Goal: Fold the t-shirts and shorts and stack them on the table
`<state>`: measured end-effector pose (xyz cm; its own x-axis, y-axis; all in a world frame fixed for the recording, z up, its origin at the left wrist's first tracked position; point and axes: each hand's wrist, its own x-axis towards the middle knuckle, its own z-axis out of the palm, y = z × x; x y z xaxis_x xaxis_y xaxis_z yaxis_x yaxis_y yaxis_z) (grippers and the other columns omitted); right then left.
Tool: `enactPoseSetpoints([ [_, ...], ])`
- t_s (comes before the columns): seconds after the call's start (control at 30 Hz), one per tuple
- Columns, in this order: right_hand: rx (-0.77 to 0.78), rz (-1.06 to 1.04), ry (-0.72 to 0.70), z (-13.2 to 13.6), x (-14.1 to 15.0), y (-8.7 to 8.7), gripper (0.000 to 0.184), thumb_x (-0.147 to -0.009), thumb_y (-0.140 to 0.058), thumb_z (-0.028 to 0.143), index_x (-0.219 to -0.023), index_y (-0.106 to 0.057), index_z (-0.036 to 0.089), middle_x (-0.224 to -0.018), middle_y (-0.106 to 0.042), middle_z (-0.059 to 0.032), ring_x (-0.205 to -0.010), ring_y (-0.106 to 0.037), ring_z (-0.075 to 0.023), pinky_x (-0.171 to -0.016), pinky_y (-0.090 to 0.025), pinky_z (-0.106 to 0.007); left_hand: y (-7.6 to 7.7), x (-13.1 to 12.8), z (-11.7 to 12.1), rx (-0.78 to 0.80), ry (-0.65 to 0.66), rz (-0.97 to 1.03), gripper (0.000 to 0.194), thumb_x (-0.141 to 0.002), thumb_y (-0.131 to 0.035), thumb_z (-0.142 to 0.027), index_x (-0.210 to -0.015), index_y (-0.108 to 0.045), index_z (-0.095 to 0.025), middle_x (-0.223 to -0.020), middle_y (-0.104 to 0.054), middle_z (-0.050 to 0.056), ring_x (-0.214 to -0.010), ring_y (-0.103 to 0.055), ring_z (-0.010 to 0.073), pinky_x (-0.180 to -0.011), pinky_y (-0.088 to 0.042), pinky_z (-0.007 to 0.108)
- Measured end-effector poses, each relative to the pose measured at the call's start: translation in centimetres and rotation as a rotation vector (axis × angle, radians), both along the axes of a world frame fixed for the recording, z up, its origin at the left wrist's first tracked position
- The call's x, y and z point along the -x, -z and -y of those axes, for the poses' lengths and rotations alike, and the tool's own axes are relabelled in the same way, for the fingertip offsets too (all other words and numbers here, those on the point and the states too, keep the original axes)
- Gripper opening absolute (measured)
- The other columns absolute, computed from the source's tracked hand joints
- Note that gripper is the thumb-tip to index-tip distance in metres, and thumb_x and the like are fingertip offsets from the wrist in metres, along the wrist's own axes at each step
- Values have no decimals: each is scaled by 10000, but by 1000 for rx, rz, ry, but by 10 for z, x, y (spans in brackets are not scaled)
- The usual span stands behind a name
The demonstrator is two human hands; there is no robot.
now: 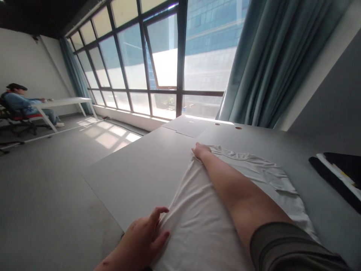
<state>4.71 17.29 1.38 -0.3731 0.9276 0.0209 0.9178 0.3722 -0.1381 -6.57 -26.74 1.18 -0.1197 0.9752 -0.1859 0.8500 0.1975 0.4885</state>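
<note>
A white T-shirt [197, 222] lies spread on the grey table, its collar and one sleeve toward the far right. My right hand [201, 150] reaches across it and is closed on the cloth at the far left corner, near the shoulder. Creases fan out from that grip along the shirt's left side. Lower down, my left hand [142, 235] rests against the shirt's left edge. Its thumb and bent forefinger are apart, with the cloth edge between them, while the other fingers are hidden. My right forearm covers part of the shirt's middle.
The grey table [132, 169] has a left edge dropping to the floor and two round holes at the back. Folded dark and white clothes [338, 175] lie at the right. Windows and a blue curtain [265, 64] stand behind. A person [22, 101] sits at another table far left.
</note>
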Motion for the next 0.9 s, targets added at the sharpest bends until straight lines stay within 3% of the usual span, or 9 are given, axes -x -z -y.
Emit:
enactPoseSetpoints([
  [0.07,17,-18,23,-6,5,6,564,-1002,-475,403,-1469,-541,94,-1370,-639,-286,-1241,-655,-333,-1010,-518,-493,-6,4,12,68,-49,-13,515,-870,-606,-380,-1372,-498,-357,-1013,-759,16,-970,-725,245,-822,-493,313],
  [0.17,35,-60,16,-18,8,6,524,-936,-564,289,-1426,-598,106,-1330,-666,-278,-1221,-668,-336,-1013,-519,-483,-18,5,26,121,-108,-42,228,-891,-581,-358,-1099,-644,-290,-988,-759,23,-952,-716,234,-814,-476,303],
  [0.23,35,-104,-3,-26,6,0,446,-875,-619,220,-1303,-695,117,-1277,-705,-241,-1193,-681,-314,-1016,-520,-423,-27,4,31,119,-126,-35,130,-903,-561,-331,-948,-653,-251,-933,-751,20,-905,-704,219,-787,-462,289],
  [0.33,16,-202,-32,-38,-5,-14,332,-838,-610,154,-1119,-785,144,-1183,-761,-155,-1113,-706,-253,-962,-530,-305,-37,-3,36,23,-157,-1,122,-916,-534,-292,-929,-640,-234,-881,-727,11,-824,-677,190,-747,-453,268],
  [0.4,-1,-279,-43,-43,-20,-23,344,-839,-579,144,-1102,-801,158,-1092,-789,-103,-997,-727,-209,-874,-539,-246,-41,-10,39,-118,-125,20,113,-924,-514,-268,-923,-621,-231,-865,-707,8,-799,-656,174,-734,-455,256],
  [0.53,-19,-384,-22,-45,-68,-35,402,-852,-553,170,-1179,-784,138,-873,-790,-59,-693,-692,-138,-685,-525,-198,-47,-33,43,-413,126,62,64,-881,-529,-179,-859,-556,-233,-818,-663,-7,-743,-611,143,-690,-448,226],
  [0.67,-22,-370,34,-39,-124,-35,422,-886,-491,165,-1199,-773,141,-793,-771,-41,-637,-672,-123,-638,-509,-186,-46,-60,33,-559,400,85,118,-826,-598,-137,-863,-545,-235,-801,-665,-19,-707,-594,132,-677,-438,227],
  [0.8,-7,-259,82,-23,-167,-24,337,-871,-533,161,-1056,-814,188,-817,-775,-37,-800,-716,-164,-761,-530,-211,-31,-82,15,-493,650,-10,132,-867,-715,-217,-912,-595,-248,-828,-696,-38,-730,-634,135,-726,-454,238],
  [0.9,-29,-171,116,-9,-184,-10,275,-850,-598,186,-1005,-824,197,-1031,-779,-91,-1011,-704,-235,-929,-527,-291,-19,-95,7,-356,782,-71,133,-897,-761,-293,-922,-634,-263,-821,-706,-55,-713,-652,130,-711,-467,222],
])
